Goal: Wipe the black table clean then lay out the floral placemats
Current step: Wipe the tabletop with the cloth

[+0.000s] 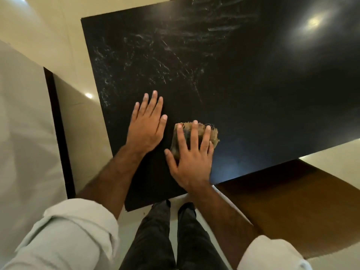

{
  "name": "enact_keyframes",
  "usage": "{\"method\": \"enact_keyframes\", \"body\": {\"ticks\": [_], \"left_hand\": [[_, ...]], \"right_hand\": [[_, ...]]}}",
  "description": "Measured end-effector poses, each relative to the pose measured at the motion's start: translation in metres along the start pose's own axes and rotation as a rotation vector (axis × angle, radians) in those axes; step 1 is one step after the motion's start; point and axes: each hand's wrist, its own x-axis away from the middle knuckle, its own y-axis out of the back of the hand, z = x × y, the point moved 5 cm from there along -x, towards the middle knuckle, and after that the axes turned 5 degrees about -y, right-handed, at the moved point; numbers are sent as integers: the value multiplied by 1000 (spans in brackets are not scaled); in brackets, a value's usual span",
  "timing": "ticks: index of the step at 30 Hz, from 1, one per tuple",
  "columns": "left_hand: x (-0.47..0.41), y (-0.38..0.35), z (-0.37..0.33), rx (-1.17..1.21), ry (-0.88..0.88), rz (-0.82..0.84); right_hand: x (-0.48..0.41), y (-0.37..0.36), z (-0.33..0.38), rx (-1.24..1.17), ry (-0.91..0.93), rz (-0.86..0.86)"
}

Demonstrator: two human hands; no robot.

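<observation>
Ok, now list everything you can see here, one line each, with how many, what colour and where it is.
table: one, black, fills the middle and upper right of the view
smears: many, whitish, across the table's far left part
cloth: one, brownish and frayed, on the table near its front edge, under the right hand
floor: pale glossy tiles, around the table
brown panel: one, wood-brown, lower right beside the table
trousers: one pair, dark, bottom centre
sleeves: two, whitish and rolled up, bottom corners
left hand: one, flat on the table, left of the cloth
right hand: one, fingers straight, pressing on the cloth
</observation>
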Motion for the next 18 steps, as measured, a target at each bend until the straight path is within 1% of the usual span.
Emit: {"method": "enact_keyframes", "body": {"ticks": [3,6,8,10,13,15,18], "left_hand": [[-9,-3,1,-145,-43,-51],[-10,-7,1,-192,-42,-90],[-10,-9,1,-200,-51,-118],[-13,-10,3,-203,-63,-128],[-15,-12,5,-220,-54,-139],[-14,-14,6,-230,-50,-128],[-12,-14,4,-235,-57,-93]], "right_hand": [[10,-10,-12,34,-81,-14],[5,-2,-47,74,-238,-33],[-21,7,-67,92,-313,-47],[-65,18,-73,87,-344,-82],[-141,30,-49,83,-335,-149],[-178,30,-21,55,-299,-157],[-190,26,17,42,-185,-127]]}}
